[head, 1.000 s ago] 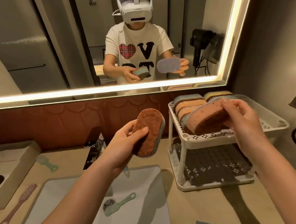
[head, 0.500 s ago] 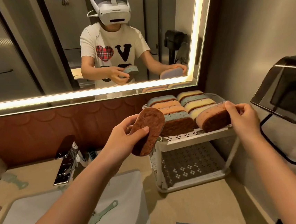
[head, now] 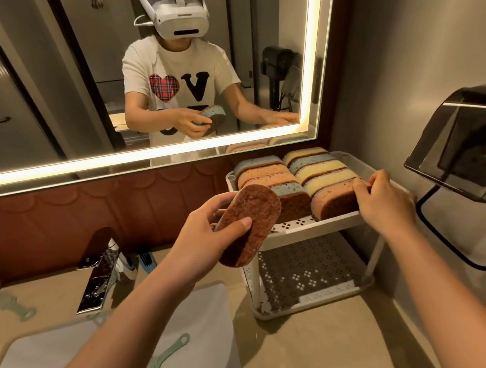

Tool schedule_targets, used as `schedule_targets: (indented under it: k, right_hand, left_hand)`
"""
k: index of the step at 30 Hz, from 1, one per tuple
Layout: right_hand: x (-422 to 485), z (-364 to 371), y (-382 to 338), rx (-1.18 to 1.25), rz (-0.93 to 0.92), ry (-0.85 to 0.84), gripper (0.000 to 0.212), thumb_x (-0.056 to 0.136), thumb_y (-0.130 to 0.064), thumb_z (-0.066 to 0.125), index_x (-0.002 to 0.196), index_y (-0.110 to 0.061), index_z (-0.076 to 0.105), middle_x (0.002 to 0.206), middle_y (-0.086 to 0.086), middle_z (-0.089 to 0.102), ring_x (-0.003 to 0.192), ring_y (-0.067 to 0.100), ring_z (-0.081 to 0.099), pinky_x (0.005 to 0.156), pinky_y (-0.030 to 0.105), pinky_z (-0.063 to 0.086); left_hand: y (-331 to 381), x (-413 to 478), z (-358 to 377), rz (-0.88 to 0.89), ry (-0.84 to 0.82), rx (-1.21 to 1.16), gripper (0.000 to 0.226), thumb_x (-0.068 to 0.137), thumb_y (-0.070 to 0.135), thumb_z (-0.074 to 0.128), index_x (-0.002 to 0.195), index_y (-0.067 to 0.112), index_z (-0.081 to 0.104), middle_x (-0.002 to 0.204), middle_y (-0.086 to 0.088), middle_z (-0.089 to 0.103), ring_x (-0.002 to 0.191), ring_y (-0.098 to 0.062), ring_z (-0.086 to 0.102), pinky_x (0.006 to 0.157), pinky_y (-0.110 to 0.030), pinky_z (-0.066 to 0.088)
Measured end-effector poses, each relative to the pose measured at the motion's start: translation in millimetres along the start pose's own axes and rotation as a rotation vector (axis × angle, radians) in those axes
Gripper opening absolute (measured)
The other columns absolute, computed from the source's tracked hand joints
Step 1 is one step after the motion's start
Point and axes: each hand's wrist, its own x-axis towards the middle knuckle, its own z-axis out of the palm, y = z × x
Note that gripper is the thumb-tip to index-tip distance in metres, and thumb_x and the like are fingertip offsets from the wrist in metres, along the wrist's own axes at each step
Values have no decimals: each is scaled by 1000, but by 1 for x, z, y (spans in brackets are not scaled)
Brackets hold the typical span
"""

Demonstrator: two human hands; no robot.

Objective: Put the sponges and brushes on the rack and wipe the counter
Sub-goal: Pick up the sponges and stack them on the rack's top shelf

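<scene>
On the rack's (head: 308,227) top tier, the right hand (head: 384,200) seats an orange sponge (head: 337,200), fingers closed on it; the left hand (head: 203,235) grips a brown sponge (head: 251,223), likely next into the left row.

Mirrored T-shirt (head: 180,80): plaid heart + "V"; rest hidden.

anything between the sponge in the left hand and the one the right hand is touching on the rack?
Yes, in the head view: between the held sponge and the orange sponge under the right hand stands the front blue-topped sponge on the rack.
</scene>
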Motion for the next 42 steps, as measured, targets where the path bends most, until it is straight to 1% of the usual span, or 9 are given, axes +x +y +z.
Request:
schedule_targets:
  k: [11, 13, 16, 19, 22, 30, 35, 40, 42]
  right_hand:
    - [14, 1, 3, -101, 25, -94, 47, 98, -40, 22, 120, -3, 40, 121, 22, 56, 112, 39, 50, 92, 45, 33]
    - [15, 0, 3, -133, 25, -125, 49, 98, -43, 21, 122, -4, 39, 120, 21, 57, 110, 39, 51, 88, 43, 33]
    - [17, 1, 4, -176, 27, -152, 51, 98, -45, 18, 125, -6, 38, 120, 20, 57, 112, 39, 50, 94, 44, 31]
    - [16, 2, 4, -202, 16, -156, 52, 97, -45, 15, 125, -8, 37, 120, 18, 58, 113, 38, 51, 99, 45, 28]
    - [14, 0, 3, -207, 3, -158, 51, 98, -44, 14, 125, -8, 37, 119, 17, 59, 112, 37, 51, 102, 45, 25]
    - [18, 4, 6, -257, -1, -170, 55, 97, -43, 9, 131, -6, 33, 121, 19, 59, 116, 38, 49, 105, 48, 23]
    - [20, 5, 7, -252, 12, -182, 57, 97, -44, 8, 133, -7, 32, 122, 19, 58, 120, 39, 46, 108, 49, 21]
    - [19, 5, 7, -246, 12, -180, 56, 97, -45, 7, 130, -7, 33, 119, 19, 60, 119, 39, 47, 109, 51, 20]
    - [18, 3, 5, -219, 9, -192, 55, 97, -45, 8, 130, -7, 33, 120, 19, 59, 118, 38, 48, 109, 49, 20]
  left_hand:
    - [15, 20, 7, 62, -21, 32, 34, 86, 21, 63, 118, 32, 56, 110, 2, 62, 95, -8, 63, 68, -11, 51]
    - [20, 26, 13, 96, -21, 72, 34, 86, 23, 63, 119, 30, 55, 110, 3, 60, 98, -9, 61, 72, -17, 53]
    - [25, 40, 26, 217, -37, 240, 41, 84, 25, 65, 124, 25, 53, 115, 4, 59, 104, -9, 57, 84, -24, 51]
    - [23, 53, 42, 330, -81, 475, 48, 83, 27, 66, 129, 21, 51, 121, 4, 58, 112, -10, 52, 94, -24, 42]
    - [15, 62, 56, 357, -126, 652, 54, 84, 28, 64, 135, 20, 46, 134, -1, 52, 124, -15, 45, 105, -29, 32]
    - [0, 60, 68, 417, -124, 910, 60, 91, 25, 55, 145, 21, 29, 133, -5, 41, 123, -22, 40, 102, -36, 40]
    - [-7, 56, 72, 343, -97, 1061, 60, 93, 24, 50, 146, 18, 23, 139, -9, 32, 127, -29, 35, 96, -44, 43]
    - [-12, 55, 77, 269, -30, 1215, 57, 97, 35, 38, 148, 25, 14, 152, -5, 13, 138, -27, 15, 104, -45, 25]
    - [-16, 56, 75, 263, -67, 1192, 57, 98, 37, 35, 149, 25, 11, 156, -2, 4, 144, -23, 3, 112, -45, 16]
